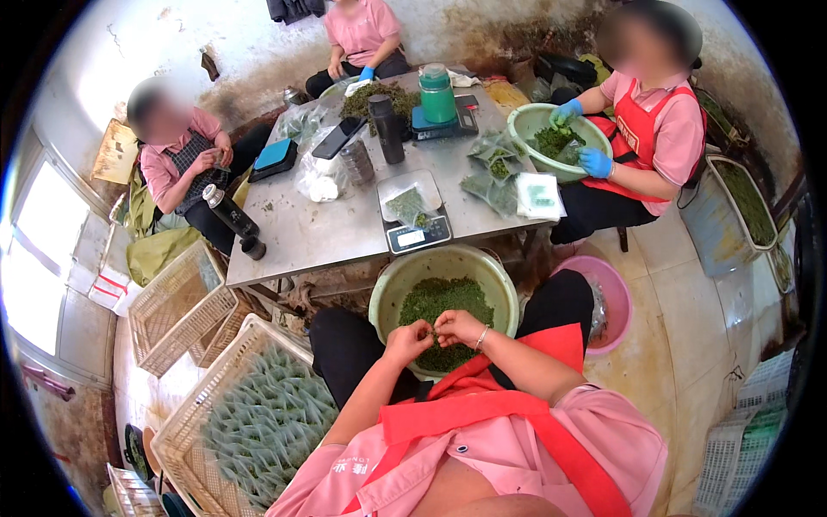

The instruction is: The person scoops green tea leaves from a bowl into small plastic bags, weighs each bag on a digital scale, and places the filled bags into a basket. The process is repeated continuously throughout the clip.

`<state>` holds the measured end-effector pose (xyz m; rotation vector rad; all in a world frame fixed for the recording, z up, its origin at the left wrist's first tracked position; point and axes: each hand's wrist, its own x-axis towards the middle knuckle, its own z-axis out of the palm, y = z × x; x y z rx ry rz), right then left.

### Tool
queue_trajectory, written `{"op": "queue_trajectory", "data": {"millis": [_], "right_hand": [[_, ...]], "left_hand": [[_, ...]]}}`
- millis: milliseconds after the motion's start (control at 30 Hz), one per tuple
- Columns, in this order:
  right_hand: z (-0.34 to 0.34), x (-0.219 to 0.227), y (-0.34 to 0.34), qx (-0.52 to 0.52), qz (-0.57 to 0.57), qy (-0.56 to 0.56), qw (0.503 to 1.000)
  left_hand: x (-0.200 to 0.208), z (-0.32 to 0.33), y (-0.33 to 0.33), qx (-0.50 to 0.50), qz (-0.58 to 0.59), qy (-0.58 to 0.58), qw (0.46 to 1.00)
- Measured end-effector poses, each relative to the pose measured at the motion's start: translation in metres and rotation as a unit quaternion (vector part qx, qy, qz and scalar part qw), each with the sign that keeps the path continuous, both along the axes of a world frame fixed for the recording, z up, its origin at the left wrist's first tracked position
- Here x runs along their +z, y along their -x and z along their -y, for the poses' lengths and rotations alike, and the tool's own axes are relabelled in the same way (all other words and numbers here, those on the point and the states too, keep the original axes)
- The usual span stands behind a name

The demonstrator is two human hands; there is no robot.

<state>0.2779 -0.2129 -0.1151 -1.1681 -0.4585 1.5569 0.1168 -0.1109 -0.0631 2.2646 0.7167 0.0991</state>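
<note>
A pale round basin [384,303] stands between my knees, partly filled with small green plant pieces [444,302]. My left hand [408,341] and my right hand [460,329] meet above its near side, fingertips pinched close together. Whatever lies between them is too small to name, perhaps a bit of the same greenery. On the table edge beyond the basin is a digital scale [419,234], bearing a clear plastic bag [408,208] with some green pieces inside.
On the metal table [323,237] are a black bottle [386,129], a green-lidded jar [438,93] and filled bags [493,185]. A crate of filled bags [267,422] stands left, a pink tub [613,302] right. Three people in pink sit around; one handles greens in a basin [525,129].
</note>
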Motion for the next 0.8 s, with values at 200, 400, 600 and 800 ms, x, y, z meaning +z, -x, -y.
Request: {"op": "queue_trajectory", "data": {"millis": [200,400,600,800], "right_hand": [[-0.001,-0.005,0.004,0.001,-0.005,0.001,1.000],[-0.002,-0.005,0.005,-0.007,0.036,0.018,0.999],[-0.003,-0.011,0.006,0.030,0.059,0.035,0.997],[-0.004,-0.016,0.004,0.021,0.059,0.046,0.997]], "left_hand": [[0.000,0.002,-0.002,-0.003,0.004,0.013,1.000],[-0.003,0.001,-0.002,0.005,-0.026,-0.017,1.000],[-0.005,0.004,-0.002,-0.018,-0.054,-0.100,0.993],[-0.007,0.007,-0.005,-0.012,-0.056,-0.102,0.993]]}}
